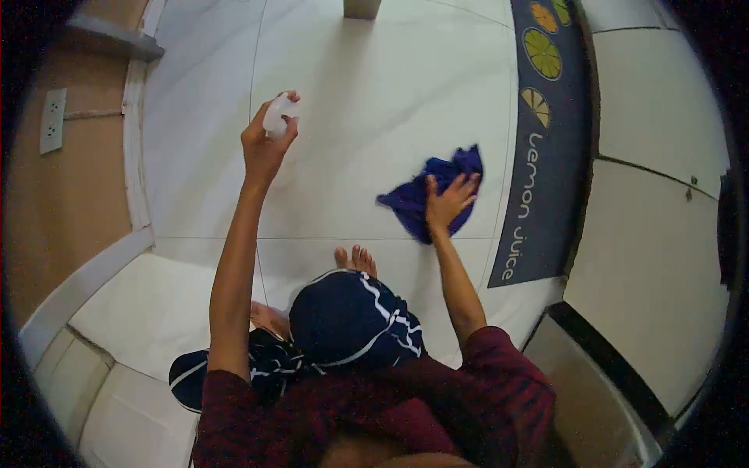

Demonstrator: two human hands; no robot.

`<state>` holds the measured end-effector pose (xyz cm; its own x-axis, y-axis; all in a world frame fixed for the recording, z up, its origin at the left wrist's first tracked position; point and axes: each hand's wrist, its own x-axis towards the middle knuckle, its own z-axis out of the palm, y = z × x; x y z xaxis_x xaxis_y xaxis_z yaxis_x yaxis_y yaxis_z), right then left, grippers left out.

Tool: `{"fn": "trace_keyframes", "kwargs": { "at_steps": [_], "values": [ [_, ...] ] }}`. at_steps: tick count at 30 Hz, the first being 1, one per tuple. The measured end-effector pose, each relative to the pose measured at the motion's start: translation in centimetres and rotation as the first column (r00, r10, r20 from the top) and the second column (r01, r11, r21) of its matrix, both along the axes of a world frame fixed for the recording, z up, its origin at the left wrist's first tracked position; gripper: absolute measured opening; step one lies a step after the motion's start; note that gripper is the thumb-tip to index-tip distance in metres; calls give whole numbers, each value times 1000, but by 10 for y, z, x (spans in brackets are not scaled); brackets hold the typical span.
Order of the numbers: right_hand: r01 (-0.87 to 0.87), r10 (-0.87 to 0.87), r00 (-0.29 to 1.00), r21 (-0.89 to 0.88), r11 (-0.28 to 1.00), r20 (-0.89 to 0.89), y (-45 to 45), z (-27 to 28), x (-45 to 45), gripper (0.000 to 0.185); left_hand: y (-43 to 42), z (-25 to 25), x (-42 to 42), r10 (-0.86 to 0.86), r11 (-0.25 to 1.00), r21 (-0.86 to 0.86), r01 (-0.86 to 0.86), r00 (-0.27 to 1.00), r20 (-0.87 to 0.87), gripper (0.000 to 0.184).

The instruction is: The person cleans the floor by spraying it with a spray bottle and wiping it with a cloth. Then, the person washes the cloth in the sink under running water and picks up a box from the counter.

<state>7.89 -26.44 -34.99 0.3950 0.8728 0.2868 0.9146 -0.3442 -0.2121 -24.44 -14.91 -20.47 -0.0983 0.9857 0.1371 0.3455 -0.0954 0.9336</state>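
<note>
My left hand [269,140] is wrapped round a whitish translucent bottle [278,115], held over the pale tiled floor [351,171]. To the right, my right hand [452,201] lies spread on a crumpled dark blue cloth [415,204], pressing it on the floor. The cloth spreads out to the left of that hand and above it. Part of it is hidden under the palm.
A grey mat [538,187] with fruit pictures and lettering runs along the right, beside white cabinets [647,226]. A tan wall [86,156] with an outlet [53,121] stands left. Near my bare feet [356,260] are my knees in dark trousers [343,320].
</note>
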Motion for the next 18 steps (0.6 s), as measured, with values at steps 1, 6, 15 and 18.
{"fn": "trace_keyframes", "kwargs": {
  "at_steps": [1, 6, 15, 18],
  "values": [
    [30, -30, 999, 16, 999, 20, 17, -2, 17, 80, 0, -1, -2, 23, 1000, 8, -23, 1000, 8, 32],
    [83, -85, 996, 59, 995, 33, 189, -11, 102, 66, -7, 4, 4, 75, 997, -17, -74, 995, 63, 34],
    [-788, 816, 550, 212, 578, -180, 301, -33, 34, 34, -5, -1, -1, 76, 997, 25, -77, 996, 42, 34],
    [-916, 866, 329, 97, 390, -377, 227, 14, -8, 38, -12, 4, 2, 88, 996, -23, -86, 994, 62, 33]
  ]
}}
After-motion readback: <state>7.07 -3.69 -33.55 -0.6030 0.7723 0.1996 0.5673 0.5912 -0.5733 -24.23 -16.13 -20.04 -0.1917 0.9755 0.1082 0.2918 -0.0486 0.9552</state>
